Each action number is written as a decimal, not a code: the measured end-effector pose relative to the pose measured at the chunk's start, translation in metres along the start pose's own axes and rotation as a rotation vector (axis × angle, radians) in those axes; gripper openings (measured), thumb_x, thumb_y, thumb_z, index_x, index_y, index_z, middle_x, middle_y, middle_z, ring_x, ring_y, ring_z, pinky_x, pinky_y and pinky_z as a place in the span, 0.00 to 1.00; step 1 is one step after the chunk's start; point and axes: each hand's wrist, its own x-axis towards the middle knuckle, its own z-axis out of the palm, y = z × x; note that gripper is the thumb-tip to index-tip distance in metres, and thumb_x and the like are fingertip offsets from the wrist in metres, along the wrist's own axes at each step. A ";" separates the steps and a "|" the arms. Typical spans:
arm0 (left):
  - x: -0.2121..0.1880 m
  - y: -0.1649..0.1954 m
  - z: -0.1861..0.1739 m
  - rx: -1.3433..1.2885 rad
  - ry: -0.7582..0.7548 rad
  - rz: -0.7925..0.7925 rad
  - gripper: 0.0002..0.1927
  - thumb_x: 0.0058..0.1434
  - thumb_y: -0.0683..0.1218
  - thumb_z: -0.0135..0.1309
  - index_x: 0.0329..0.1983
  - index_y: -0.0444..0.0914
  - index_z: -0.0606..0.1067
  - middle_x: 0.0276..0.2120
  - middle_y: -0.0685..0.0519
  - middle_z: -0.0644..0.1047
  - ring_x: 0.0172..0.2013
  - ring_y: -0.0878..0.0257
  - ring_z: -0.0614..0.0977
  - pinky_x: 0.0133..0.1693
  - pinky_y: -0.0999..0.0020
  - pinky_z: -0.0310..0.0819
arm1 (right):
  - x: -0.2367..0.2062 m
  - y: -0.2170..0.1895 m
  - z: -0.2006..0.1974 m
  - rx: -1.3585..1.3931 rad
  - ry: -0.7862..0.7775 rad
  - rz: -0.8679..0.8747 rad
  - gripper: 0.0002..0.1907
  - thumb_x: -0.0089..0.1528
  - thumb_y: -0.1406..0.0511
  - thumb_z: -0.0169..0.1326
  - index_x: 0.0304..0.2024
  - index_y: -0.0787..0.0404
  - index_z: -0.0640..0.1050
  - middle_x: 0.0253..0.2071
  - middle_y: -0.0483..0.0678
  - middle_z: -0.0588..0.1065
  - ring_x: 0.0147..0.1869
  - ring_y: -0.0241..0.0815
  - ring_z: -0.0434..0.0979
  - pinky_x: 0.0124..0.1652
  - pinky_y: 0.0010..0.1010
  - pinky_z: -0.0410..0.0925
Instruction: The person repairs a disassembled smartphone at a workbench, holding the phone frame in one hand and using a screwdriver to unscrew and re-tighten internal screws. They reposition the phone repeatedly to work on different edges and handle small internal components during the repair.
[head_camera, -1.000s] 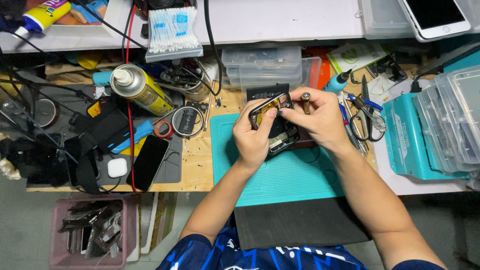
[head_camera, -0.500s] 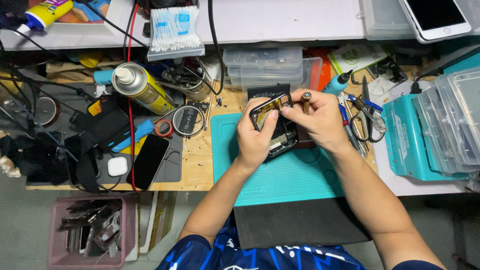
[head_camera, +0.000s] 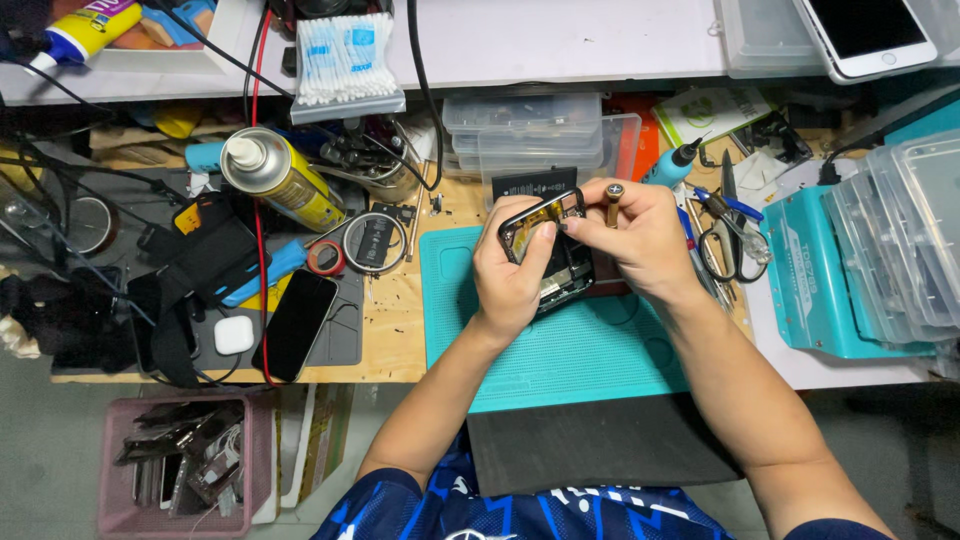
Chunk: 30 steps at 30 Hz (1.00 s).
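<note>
Opened phone held above far edge of teal mat, mid-bench. Black frame, glossy rim, tilted up toward camera; inside shows dark parts, yellowish glint near top edge. Left hand grasping phone's left side, thumb on inner edge, fingers wrapped behind. Right hand clenched round small screwdriver, round metal cap pointing up, fingertips touching phone's far right corner. Yellow spray can lies far left. Scissors just right of right hand.
</note>
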 end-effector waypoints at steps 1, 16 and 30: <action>0.000 0.000 0.000 -0.001 -0.005 -0.003 0.07 0.70 0.36 0.54 0.49 0.30 0.73 0.47 0.49 0.75 0.46 0.62 0.77 0.53 0.70 0.72 | 0.000 -0.001 0.000 0.004 -0.003 0.006 0.09 0.60 0.75 0.63 0.43 0.69 0.81 0.36 0.37 0.73 0.34 0.23 0.64 0.35 0.17 0.58; -0.003 -0.003 -0.001 -0.058 0.004 -0.061 0.08 0.70 0.36 0.53 0.51 0.31 0.72 0.47 0.51 0.74 0.46 0.65 0.76 0.52 0.72 0.71 | 0.003 -0.005 0.001 0.021 -0.048 0.011 0.09 0.60 0.76 0.62 0.44 0.71 0.81 0.38 0.40 0.73 0.36 0.25 0.66 0.37 0.17 0.60; 0.001 0.000 0.001 -0.029 -0.024 -0.018 0.10 0.66 0.34 0.56 0.50 0.31 0.73 0.46 0.51 0.74 0.47 0.65 0.76 0.54 0.72 0.71 | 0.001 -0.003 0.000 0.000 0.005 0.004 0.08 0.61 0.76 0.61 0.44 0.70 0.81 0.41 0.43 0.77 0.41 0.27 0.73 0.41 0.18 0.66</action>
